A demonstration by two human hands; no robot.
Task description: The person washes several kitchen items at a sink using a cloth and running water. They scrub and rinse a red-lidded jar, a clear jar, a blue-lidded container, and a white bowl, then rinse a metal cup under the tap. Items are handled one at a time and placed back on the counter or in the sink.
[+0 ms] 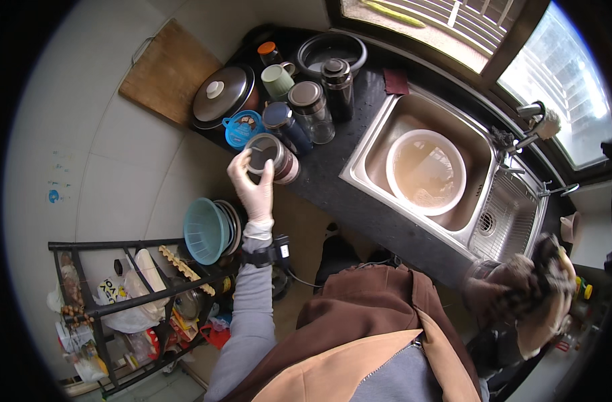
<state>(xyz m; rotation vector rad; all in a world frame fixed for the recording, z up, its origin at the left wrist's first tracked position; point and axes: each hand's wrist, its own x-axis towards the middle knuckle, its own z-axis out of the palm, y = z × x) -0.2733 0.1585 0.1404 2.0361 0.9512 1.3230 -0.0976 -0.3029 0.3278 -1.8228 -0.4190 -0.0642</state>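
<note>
My left hand [256,188], in a pale thin glove, has its thumb and fingers on the rim of a canister [288,167] with a dark red label, at the counter's near left edge. A blue-lidded bottle [286,128], a glass jar with a metal lid [313,113] and a light blue lid [244,129] stand close by. At the lower right, blurred, my right hand [554,321], also gloved, holds a dark patterned cloth [527,286]. The sink [369,161] holds a white basin [461,171] of cloudy water.
A lidded pot [225,95], a pale green mug [277,81], a dark flask [337,93] and a black basin [361,53] stand farther back. A wooden board [170,73] leans on the wall. A metal rack [135,302] and turquoise basket [204,231] are at left. The faucet [519,145] rises behind the sink.
</note>
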